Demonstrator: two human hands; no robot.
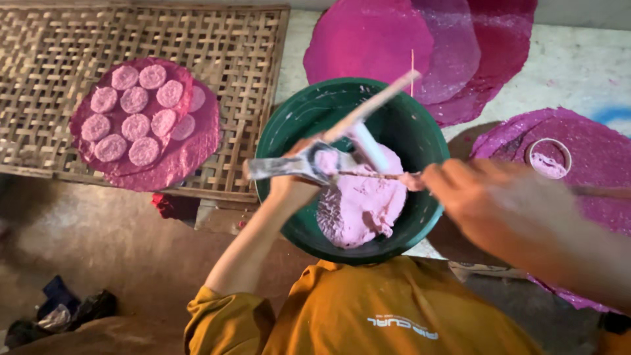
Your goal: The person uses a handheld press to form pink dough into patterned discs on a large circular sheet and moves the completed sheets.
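Note:
A green bowl holds a lump of pale pink dough. My left hand is over the bowl's left side, gripping a paste-smeared metal scraper with a wooden handle that slants up to the right. My right hand, blurred, comes in from the right and holds a thin stick whose length lies across the dough toward the scraper. A bit of pink dough clings to the stick near my fingers.
A woven bamboo tray at the upper left carries a magenta sheet topped with several round pink discs. Large magenta round sheets lie behind the bowl. Another sheet on the right bears a small round cup. Dark cloth lies on the floor.

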